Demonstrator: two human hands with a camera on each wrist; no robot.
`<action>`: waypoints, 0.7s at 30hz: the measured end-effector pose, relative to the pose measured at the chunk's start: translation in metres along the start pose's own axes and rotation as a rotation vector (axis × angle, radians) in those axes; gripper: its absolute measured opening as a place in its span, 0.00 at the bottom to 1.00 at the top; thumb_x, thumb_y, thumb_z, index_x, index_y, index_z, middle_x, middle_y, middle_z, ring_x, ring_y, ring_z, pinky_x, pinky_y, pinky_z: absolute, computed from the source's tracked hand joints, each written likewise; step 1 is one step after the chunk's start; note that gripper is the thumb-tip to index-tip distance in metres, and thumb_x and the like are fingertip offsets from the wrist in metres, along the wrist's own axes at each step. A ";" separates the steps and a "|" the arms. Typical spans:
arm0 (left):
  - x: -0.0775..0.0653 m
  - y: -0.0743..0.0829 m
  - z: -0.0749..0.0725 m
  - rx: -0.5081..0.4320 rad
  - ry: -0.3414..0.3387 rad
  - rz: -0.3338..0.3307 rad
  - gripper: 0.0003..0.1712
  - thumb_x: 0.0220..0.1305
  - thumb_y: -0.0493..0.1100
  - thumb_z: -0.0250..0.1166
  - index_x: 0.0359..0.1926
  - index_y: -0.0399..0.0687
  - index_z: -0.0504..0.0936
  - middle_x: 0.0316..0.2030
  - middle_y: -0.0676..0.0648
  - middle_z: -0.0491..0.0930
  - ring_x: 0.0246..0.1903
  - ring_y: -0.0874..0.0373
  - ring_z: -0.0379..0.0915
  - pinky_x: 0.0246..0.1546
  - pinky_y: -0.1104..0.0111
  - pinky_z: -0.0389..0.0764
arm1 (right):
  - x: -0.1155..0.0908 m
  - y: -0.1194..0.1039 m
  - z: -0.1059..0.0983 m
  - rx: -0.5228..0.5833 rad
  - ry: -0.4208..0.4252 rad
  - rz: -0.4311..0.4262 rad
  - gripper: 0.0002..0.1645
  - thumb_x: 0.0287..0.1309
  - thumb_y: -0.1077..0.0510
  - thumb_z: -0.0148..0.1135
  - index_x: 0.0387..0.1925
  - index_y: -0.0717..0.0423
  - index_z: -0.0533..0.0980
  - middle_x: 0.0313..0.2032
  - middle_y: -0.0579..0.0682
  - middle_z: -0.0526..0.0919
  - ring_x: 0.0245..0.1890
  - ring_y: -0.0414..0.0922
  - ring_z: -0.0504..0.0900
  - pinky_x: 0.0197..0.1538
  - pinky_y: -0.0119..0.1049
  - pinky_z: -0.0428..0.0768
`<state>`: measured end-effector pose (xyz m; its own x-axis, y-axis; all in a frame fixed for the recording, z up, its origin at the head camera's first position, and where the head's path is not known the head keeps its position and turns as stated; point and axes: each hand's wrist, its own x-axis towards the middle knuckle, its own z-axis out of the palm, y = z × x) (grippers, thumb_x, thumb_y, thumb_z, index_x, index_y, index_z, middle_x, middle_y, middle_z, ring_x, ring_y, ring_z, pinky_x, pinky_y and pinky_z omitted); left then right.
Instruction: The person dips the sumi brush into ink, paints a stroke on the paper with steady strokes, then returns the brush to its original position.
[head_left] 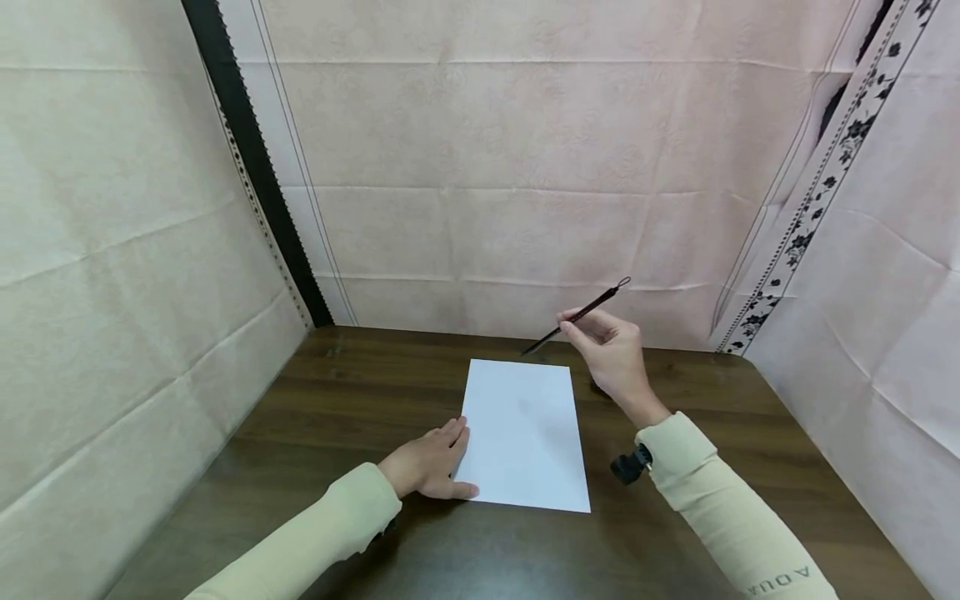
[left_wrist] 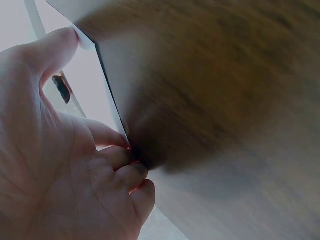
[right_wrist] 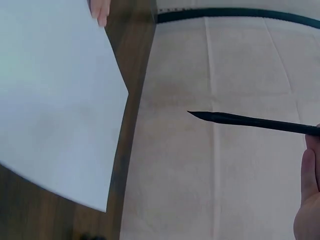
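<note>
A blank white sheet of paper (head_left: 525, 437) lies on the table. My left hand (head_left: 429, 462) rests flat at its left edge, with fingertips and thumb over the margin; the left wrist view shows this hand (left_wrist: 70, 160) from the palm side. Beyond the sheet's far right corner, my right hand (head_left: 613, 357) pinches a slim black writing brush (head_left: 585, 310) with a hanging loop at its upper end. The brush (right_wrist: 250, 122) points its dark tapered tip down and left, above the table and apart from the paper.
The brown wooden table (head_left: 300, 433) is bordered by pale cloth walls (head_left: 487, 167) behind and at both sides. Partly hidden beneath my right hand, a small dark object (head_left: 599, 389) sits on the table right of the paper.
</note>
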<state>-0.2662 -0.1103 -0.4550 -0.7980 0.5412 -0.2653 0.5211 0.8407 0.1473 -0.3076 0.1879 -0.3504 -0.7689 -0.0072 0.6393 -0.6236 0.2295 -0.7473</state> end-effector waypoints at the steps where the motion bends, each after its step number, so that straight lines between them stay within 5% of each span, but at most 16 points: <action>1: 0.000 0.000 0.000 0.000 0.000 0.000 0.58 0.68 0.71 0.64 0.83 0.38 0.55 0.85 0.40 0.49 0.85 0.47 0.46 0.83 0.54 0.57 | 0.000 0.001 0.004 0.008 -0.012 -0.002 0.11 0.66 0.59 0.73 0.47 0.59 0.88 0.47 0.59 0.92 0.47 0.35 0.90 0.53 0.26 0.86; 12: 0.004 0.001 0.000 0.009 -0.011 -0.019 0.60 0.67 0.72 0.63 0.83 0.39 0.55 0.85 0.41 0.48 0.85 0.48 0.44 0.84 0.55 0.55 | -0.008 0.006 0.036 0.046 -0.104 -0.010 0.11 0.68 0.62 0.70 0.48 0.63 0.87 0.49 0.64 0.90 0.48 0.37 0.90 0.55 0.28 0.86; 21: 0.003 0.002 0.001 0.014 -0.016 -0.025 0.59 0.67 0.73 0.64 0.83 0.39 0.56 0.85 0.41 0.48 0.85 0.49 0.44 0.84 0.56 0.56 | -0.023 0.020 0.050 0.020 -0.165 0.033 0.09 0.69 0.60 0.70 0.48 0.55 0.87 0.49 0.60 0.91 0.50 0.43 0.90 0.57 0.30 0.86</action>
<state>-0.2672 -0.1070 -0.4566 -0.8059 0.5197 -0.2835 0.5057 0.8533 0.1268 -0.3094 0.1442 -0.3886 -0.8007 -0.1597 0.5774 -0.5991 0.2124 -0.7720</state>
